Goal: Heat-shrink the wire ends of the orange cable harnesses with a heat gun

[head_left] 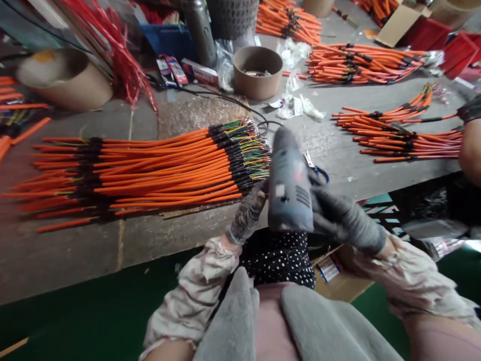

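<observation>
A grey heat gun or similar power tool [291, 185] is held upright in front of my body, slightly blurred. My right hand [332, 208], in a dark grey glove, is wrapped around the tool's handle on its right side. On the tool's left, my gloved left hand [248, 213] is closed beside the near end of the cables; its fingertips are partly hidden, and what they hold cannot be made out. A wide row of orange cables [161, 170] with black sleeves lies on the table, its thin coloured wire ends pointing toward the tool.
Blue-handled scissors [321, 174] lie just right of the tool. Behind are a cardboard ring [258, 82], plastic scraps [296, 106] and a dark bottle [199, 32]. More orange cables [398, 135] lie at the right, near another person's arm [470, 145]. The table's front edge runs below the cables.
</observation>
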A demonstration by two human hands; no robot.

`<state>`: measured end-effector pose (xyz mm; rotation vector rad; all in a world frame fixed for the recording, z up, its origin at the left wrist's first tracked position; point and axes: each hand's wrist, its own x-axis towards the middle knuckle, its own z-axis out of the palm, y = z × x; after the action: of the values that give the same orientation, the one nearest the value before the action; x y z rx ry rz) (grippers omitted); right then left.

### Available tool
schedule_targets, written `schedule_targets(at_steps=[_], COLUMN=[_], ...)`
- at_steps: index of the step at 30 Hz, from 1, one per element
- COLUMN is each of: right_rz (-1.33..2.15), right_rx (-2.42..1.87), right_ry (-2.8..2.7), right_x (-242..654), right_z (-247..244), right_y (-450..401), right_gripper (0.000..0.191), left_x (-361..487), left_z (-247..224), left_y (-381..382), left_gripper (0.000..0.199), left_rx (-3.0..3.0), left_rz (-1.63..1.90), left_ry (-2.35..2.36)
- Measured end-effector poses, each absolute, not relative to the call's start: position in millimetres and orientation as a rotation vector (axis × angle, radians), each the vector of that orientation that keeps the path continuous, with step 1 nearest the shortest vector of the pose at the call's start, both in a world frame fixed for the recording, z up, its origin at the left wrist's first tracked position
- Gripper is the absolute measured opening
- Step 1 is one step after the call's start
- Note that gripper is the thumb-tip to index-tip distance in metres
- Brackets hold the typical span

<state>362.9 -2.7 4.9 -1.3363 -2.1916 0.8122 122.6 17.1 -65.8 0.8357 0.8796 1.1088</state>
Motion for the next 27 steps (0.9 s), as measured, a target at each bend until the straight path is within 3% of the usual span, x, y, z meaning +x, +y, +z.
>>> schedule_targets(at_steps=[3,6,11,17,20,23,25,27], right_rz=[-0.044,-0.417,-0.259,-0.136,-0.126,0.039,0.275,0.300], right_rx=[-2.046,-2.318,-2.554,-2.645,-2.510,-1.996,-1.376,-1.039], right_ry=[-2.079,-1.894,-1.718,-1.661,-1.796,-2.252,-2.611,-2.774], right_x=[389.7,419.4,439.8,426.9,404.8,358.0,318.2,282.9], right_z=[16.2,-2.1,-53.7,-70.9,-54.4,-43.6,-47.1,-57.5], right_y=[62.7,136.4,204.0,206.3,181.5,144.7,126.2,118.8], right_gripper=[0.065,0.068,0.063,0.079,0.075,0.039,0.036,0.039], left_x=[76.6,29.1,-7.3,-1.9,0.6,-1.6,-4.5,-7.4], left_z=[-71.7,-98.0,-138.4,-147.3,-148.1,-148.1,-146.7,-144.3], left_y=[34.9,45.4,52.6,49.2,48.9,49.1,49.7,50.8], left_gripper=[0.040,0.029,0.031,0.028,0.026,0.028,0.030,0.033], left_rx=[1.212,1.615,2.097,2.291,2.315,2.329,2.344,2.366], left_rz=[1.262,1.304,1.026,0.808,0.712,0.676,0.670,0.668], left_ry=[1.175,1.534,1.729,1.788,1.808,1.796,1.778,1.767])
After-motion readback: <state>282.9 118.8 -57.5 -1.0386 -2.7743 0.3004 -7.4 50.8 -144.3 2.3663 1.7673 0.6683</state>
